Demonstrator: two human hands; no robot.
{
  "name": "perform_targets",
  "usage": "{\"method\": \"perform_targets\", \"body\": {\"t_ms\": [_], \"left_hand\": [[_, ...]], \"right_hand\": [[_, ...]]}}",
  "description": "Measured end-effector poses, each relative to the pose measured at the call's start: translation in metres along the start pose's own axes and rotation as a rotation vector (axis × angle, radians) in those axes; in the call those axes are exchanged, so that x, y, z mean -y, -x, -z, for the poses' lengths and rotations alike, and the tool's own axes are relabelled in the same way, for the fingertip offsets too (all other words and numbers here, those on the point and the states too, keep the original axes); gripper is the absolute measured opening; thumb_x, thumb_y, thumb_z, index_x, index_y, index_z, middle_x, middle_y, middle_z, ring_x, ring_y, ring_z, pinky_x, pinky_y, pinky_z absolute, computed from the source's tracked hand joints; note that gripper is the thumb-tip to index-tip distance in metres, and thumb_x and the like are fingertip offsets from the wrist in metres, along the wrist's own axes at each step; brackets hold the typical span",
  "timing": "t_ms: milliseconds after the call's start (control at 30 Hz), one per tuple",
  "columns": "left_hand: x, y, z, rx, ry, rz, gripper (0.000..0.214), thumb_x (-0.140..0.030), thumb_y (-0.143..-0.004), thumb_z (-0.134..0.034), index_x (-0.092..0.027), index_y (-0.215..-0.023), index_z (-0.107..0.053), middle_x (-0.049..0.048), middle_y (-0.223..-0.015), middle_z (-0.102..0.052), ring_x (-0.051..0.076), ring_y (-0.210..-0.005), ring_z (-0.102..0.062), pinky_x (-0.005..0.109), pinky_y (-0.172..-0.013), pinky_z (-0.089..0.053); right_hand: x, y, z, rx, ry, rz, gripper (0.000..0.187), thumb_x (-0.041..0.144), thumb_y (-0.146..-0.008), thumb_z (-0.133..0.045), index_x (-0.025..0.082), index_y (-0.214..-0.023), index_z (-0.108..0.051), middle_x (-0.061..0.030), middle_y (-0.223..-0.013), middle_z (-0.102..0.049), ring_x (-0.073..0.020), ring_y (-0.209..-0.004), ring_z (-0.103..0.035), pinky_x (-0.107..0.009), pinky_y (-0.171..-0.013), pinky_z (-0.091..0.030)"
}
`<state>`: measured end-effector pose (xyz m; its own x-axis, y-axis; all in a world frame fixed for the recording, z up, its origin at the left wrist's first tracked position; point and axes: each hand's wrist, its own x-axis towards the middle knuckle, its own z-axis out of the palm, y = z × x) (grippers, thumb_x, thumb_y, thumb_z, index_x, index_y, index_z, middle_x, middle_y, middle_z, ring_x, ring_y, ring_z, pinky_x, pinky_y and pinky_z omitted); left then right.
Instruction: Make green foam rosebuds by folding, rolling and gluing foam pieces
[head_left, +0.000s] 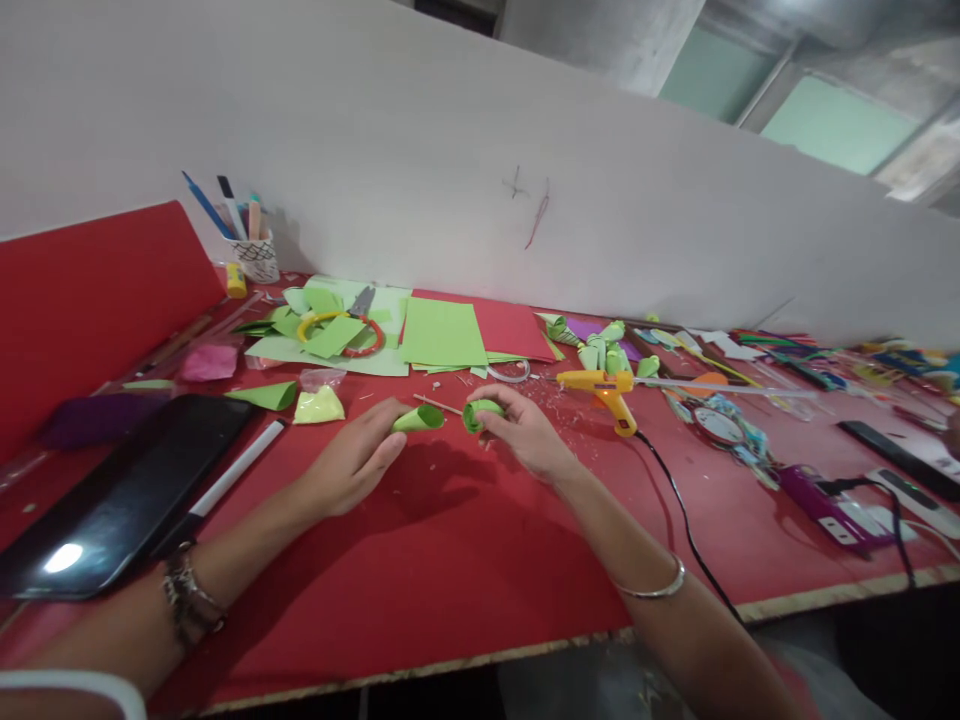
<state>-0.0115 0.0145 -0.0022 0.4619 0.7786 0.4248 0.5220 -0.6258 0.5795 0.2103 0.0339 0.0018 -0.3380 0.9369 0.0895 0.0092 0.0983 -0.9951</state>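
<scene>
Between the thumb and fingers of my left hand (356, 450) is a green paper cone (421, 418), its wide mouth turned to the right. My right hand (529, 435) pinches a rolled green paper piece (480, 412) with curled layers showing at its end. The two paper pieces are a short gap apart, above the red tabletop (420, 570). A thin stick (437, 404) lies just behind them. Another green paper cone (266, 396) rests on the table to the left of my left hand.
A yellow glue gun (611, 395) with a black cord lies to the right. Behind are scissors (352, 335), green paper sheets (444, 332) and several rolled green pieces (600, 345). A tablet (127, 490) and a marker (236, 470) lie left; a purple power strip (832, 505) is right.
</scene>
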Motion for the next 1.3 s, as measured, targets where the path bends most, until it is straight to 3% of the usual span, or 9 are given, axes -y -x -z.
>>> {"method": "perform_targets", "body": {"t_ms": [167,400,700,867,1167,1300], "left_hand": [[0.002,0.003,-0.004,0.027,-0.027,0.016,0.031,-0.035,-0.087,-0.027,-0.019,-0.098,-0.051,0.0048,-0.091,-0.058,0.018,-0.080,-0.053,0.026,-0.071,-0.043],[0.003,0.004,-0.004,0.082,-0.067,0.010,0.032,-0.037,-0.089,-0.023,-0.017,-0.097,-0.047,0.0056,-0.091,-0.055,0.018,-0.082,-0.051,0.028,-0.071,-0.042],[-0.005,0.001,-0.005,0.174,-0.063,0.047,0.025,-0.033,-0.089,-0.025,-0.016,-0.095,-0.042,0.0049,-0.086,-0.052,0.017,-0.076,-0.049,0.028,-0.068,-0.040],[-0.007,0.001,-0.005,0.187,-0.046,0.030,0.026,-0.033,-0.089,-0.026,-0.016,-0.097,-0.043,0.0061,-0.090,-0.052,0.017,-0.079,-0.050,0.028,-0.070,-0.040],[-0.015,0.002,-0.009,0.091,0.073,0.054,0.028,-0.030,-0.091,-0.020,-0.017,-0.087,-0.045,0.0029,-0.079,-0.050,0.014,-0.071,-0.048,0.025,-0.066,-0.041],[-0.017,0.003,-0.011,0.049,0.084,0.055,0.029,-0.030,-0.091,-0.020,-0.017,-0.085,-0.046,0.0032,-0.080,-0.051,0.014,-0.073,-0.049,0.025,-0.067,-0.041]], "right_hand": [[0.002,0.002,-0.004,-0.009,-0.240,-0.017,0.016,0.028,-0.075,-0.056,0.021,-0.089,-0.055,0.0007,-0.078,-0.053,-0.0078,-0.069,-0.051,-0.022,-0.070,-0.045],[0.006,0.005,-0.008,0.003,-0.338,-0.008,0.016,0.029,-0.077,-0.054,0.022,-0.091,-0.057,-0.0006,-0.083,-0.053,-0.0091,-0.072,-0.050,-0.021,-0.068,-0.043],[0.015,0.012,-0.018,-0.116,0.024,0.232,0.015,0.025,-0.079,-0.053,0.023,-0.094,-0.051,0.0003,-0.085,-0.052,-0.0093,-0.076,-0.050,-0.022,-0.070,-0.042],[0.020,0.016,-0.026,-0.118,0.065,0.315,0.013,0.020,-0.078,-0.053,0.022,-0.090,-0.048,0.0010,-0.083,-0.051,-0.0086,-0.075,-0.050,-0.022,-0.069,-0.044],[0.021,0.018,-0.032,-0.230,0.086,0.377,0.015,0.017,-0.073,-0.058,0.021,-0.086,-0.052,-0.0004,-0.083,-0.053,-0.0104,-0.076,-0.053,-0.026,-0.070,-0.046],[0.022,0.019,-0.033,-0.221,0.112,0.396,0.015,0.017,-0.073,-0.059,0.021,-0.086,-0.052,-0.0002,-0.083,-0.054,-0.0107,-0.077,-0.054,-0.026,-0.070,-0.045]]}}
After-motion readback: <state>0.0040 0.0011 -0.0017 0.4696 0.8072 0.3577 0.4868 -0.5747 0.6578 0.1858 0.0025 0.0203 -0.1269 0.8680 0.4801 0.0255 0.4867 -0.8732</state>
